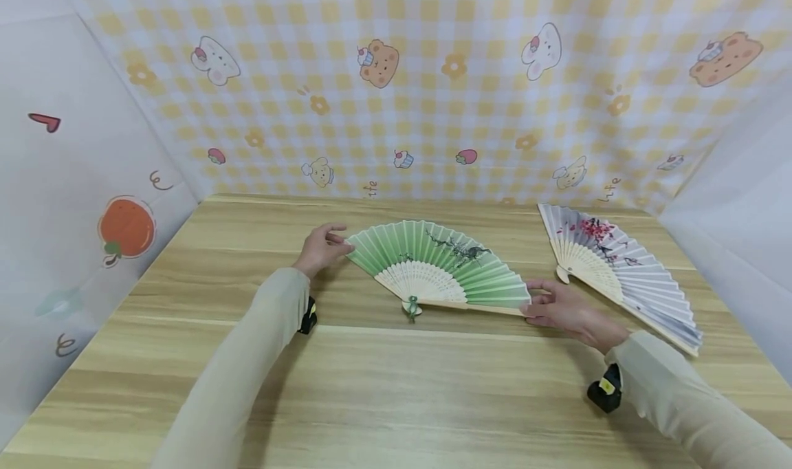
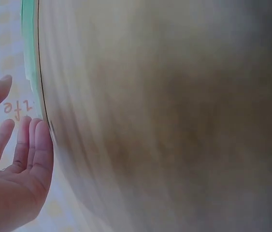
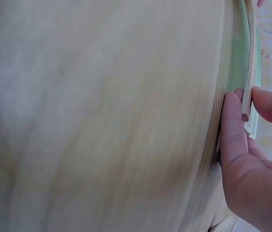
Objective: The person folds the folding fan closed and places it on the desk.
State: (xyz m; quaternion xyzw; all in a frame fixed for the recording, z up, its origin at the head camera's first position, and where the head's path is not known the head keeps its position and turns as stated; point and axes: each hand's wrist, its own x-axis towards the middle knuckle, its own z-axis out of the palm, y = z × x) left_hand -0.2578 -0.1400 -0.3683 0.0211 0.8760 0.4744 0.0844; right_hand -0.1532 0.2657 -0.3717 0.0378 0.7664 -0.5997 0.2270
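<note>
Over the head feed, I am viewing the green fan (image 1: 441, 266) spreading open over the wooden table (image 1: 396, 393). The left hand (image 1: 322, 249) is reaching its left end, fingers loose, thumb apart. The right hand (image 1: 568, 312) is pinching its right end. A floral fan (image 1: 626, 266) is lying farther right.

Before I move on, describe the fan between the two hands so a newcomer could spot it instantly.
On the wooden table, look between the left hand and the right hand. The spread green fan there bears dark branches. Its green colour and tassel set it apart from the grey-and-white fan with pink blossoms farther right.
</note>
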